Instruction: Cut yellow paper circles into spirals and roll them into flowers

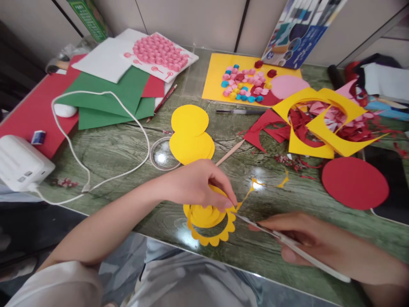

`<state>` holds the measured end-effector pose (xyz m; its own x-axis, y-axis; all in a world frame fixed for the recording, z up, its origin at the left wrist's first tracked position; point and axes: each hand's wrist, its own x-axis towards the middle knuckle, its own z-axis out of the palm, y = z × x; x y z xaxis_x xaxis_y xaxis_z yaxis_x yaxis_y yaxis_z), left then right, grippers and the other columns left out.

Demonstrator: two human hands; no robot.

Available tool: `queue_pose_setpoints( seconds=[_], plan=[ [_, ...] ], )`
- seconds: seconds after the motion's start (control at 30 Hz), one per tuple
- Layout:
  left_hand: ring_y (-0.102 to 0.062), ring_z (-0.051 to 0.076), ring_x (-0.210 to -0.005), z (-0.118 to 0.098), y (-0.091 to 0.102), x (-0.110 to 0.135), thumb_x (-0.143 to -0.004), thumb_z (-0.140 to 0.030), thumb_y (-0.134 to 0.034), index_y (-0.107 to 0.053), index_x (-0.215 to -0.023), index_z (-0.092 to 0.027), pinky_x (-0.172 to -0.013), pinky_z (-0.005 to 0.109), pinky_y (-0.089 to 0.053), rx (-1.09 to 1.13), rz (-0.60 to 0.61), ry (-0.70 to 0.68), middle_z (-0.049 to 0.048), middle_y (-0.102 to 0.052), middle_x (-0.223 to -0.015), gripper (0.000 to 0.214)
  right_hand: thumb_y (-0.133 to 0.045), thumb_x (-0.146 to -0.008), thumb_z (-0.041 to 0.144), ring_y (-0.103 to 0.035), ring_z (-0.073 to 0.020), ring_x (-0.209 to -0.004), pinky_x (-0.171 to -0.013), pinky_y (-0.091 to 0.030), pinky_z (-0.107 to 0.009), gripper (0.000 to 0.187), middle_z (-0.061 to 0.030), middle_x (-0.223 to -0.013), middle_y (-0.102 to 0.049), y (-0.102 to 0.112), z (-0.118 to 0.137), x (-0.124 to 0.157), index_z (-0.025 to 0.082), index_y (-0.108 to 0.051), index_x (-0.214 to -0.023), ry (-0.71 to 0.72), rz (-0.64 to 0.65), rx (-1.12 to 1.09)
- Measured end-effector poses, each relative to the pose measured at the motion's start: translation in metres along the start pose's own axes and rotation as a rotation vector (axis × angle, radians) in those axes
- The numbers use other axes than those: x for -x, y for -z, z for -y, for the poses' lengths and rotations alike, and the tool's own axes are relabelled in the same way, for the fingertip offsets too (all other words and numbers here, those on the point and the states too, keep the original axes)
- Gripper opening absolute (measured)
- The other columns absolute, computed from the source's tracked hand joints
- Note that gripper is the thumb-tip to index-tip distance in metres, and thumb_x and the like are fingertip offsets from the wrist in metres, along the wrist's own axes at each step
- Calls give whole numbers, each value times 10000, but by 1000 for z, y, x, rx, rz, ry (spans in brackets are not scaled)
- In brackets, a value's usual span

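Observation:
My left hand [198, 183] is closed in a pinch on a yellow paper spiral [209, 221] with a scalloped edge, held just above the green table [121, 149]. My right hand [306, 241] is closed around a thin white tool [297, 247] that looks like scissors or a stick; its tip meets the spiral at my left fingertips. A thin yellow paper strip [255, 185] trails up and right from the spiral.
Yellow paper circles [190, 136] and a clear round lid [161, 155] lie ahead. A red circle [354, 182], cut yellow and red scraps [319, 128], a wooden stick [230, 152], a pen [239, 111], stacked coloured sheets [108, 98], a white charger [19, 164] and cable [96, 140] surround them.

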<state>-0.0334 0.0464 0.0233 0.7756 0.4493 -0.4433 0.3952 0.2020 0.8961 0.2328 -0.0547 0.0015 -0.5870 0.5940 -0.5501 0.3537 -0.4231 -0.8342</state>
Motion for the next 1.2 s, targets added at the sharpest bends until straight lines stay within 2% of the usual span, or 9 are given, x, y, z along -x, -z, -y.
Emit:
queue_pose_setpoints(
  seconds=[0.07, 0.13, 0.23, 0.4, 0.53, 0.7, 0.97, 1.2],
  plan=[
    [-642, 129, -560, 0, 0, 0, -695, -217, -686, -741, -801, -167, -458, 164, -474, 99, -54, -8, 39, -719, -669, 130, -597, -852, 354, -389, -108, -538, -476, -293, -238, 347, 19, -628, -499, -1, 6, -1, 235, -620, -1177, -90, 55, -119],
    [-612, 100, -492, -1, -1, -1, -705, -209, -689, -740, -792, -175, -418, 143, -453, 182, -119, -46, 25, -708, -626, 106, -605, -839, 408, -325, -93, -506, -466, -248, -239, 403, 43, -591, -433, -3, 9, -3, 238, -600, -1204, -95, 70, -265],
    [-566, 58, -429, 1, -6, -4, -716, -197, -697, -736, -794, -175, -409, 121, -449, 292, -256, -136, 12, -705, -621, 90, -624, -813, 454, -267, -71, -452, -439, -210, -224, 414, 72, -552, -356, -7, 7, -7, 277, -605, -1188, 22, 62, -438],
    [-572, 41, -440, 8, -21, -11, -713, -203, -718, -725, -809, -183, -410, 98, -452, 445, -511, -259, -3, -711, -647, 98, -618, -814, 469, -268, -43, -426, -407, -218, -195, 413, 67, -631, -360, -17, -2, -19, 289, -594, -1186, 164, 87, -570],
    [-593, 50, -453, 13, -35, -15, -711, -213, -726, -685, -853, -175, -393, 91, -437, 524, -642, -320, -10, -706, -631, 152, -603, -827, 464, -261, -36, -416, -396, -220, -192, 396, 61, -659, -364, -26, -4, -27, 288, -600, -1181, 235, 59, -653],
    [-631, 84, -491, 15, -44, -16, -710, -224, -727, -603, -780, -148, -409, 118, -469, 574, -661, -335, 8, -709, -641, 161, -590, -838, 458, -283, -49, -417, -417, -212, -208, 402, 64, -616, -378, -32, -8, -30, 298, -584, -1207, 244, 9, -654],
    [-635, 87, -490, 11, -44, -14, -705, -222, -726, -583, -740, -135, -407, 120, -474, 572, -648, -298, 18, -701, -631, 171, -615, -822, 448, -260, -60, -416, -413, -195, -212, 397, 78, -553, -350, -32, -8, -30, 298, -604, -1189, 236, -41, -609],
    [-621, 92, -466, 10, -43, -12, -673, -231, -745, -588, -725, -142, -394, 133, -472, 523, -648, -239, 1, -671, -581, 187, -597, -812, 486, -266, -60, -459, -430, -179, -216, 398, 55, -637, -355, -32, -3, -27, 299, -616, -1163, 214, -44, -605]
  ],
)
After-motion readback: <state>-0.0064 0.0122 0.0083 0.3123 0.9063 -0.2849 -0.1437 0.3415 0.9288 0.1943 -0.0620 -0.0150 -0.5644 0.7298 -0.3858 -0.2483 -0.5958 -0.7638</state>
